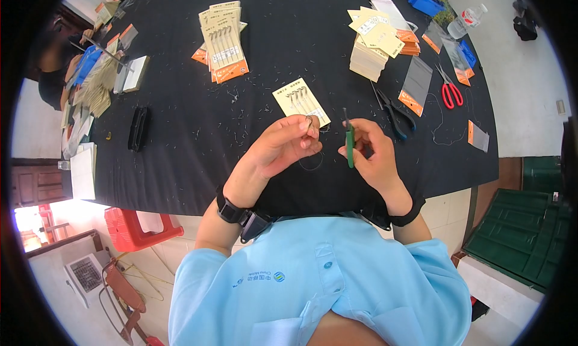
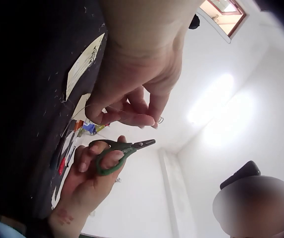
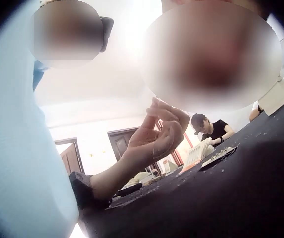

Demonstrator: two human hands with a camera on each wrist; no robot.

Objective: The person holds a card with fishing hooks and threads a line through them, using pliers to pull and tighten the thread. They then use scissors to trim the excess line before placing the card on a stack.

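My left hand (image 1: pixel 288 142) pinches a small fish hook (image 2: pixel 160 120) between thumb and finger; a thin line (image 2: pixel 113 107) runs from the fingers. Beside it, my right hand (image 1: pixel 374 153) holds small scissors with green handles (image 2: pixel 108 158), fingers through the loops. Their dark blades (image 2: pixel 144 144) lie near the left fingertips in the left wrist view. Just past the left hand is a cream card (image 1: pixel 283 95) bearing several dark hooks with lines. In the right wrist view the left hand (image 3: pixel 156 136) shows with fingers bent together, and a blurred patch covers the right hand's side.
On the black tablecloth (image 1: pixel 180 165) lie fanned hook cards (image 1: pixel 226 39), a stack of cream cards (image 1: pixel 367 60), pliers (image 1: pixel 394 114), red-handled scissors (image 1: pixel 448 93), clear packets (image 1: pixel 416 81) and a black case (image 1: pixel 138 129). A plastic bottle (image 1: pixel 468 21) stands at the right edge. Another person (image 3: pixel 213 130) sits across.
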